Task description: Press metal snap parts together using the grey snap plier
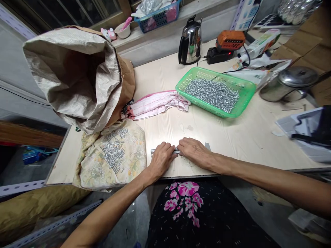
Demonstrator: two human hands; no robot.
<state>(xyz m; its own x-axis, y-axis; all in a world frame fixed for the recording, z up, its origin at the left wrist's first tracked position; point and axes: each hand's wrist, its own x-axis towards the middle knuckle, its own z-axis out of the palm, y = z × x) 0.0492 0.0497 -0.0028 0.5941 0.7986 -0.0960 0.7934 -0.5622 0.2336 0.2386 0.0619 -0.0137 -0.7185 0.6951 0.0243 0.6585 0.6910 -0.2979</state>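
Note:
Both my hands rest on a narrow grey metal strip (208, 147) that lies along the near edge of the pale wooden table (232, 137). My left hand (161, 159) lies over the strip's left end with its fingers curled and pressed down. My right hand (194, 151) covers the strip's middle, fingers bent together and meeting the left hand's fingertips. Anything held under the fingers is hidden. To the left, small metal pieces (115, 153) lie in a heap on a flowered cloth (111, 168).
A green plastic basket (244, 98) full of small metal pieces stands at the back right. A big open paper sack (77, 75) fills the left, with a pink-and-white cloth (155, 105) beside it. Behind are a steel kettle (190, 41), an orange charger (229, 40) and a steel pot (289, 82).

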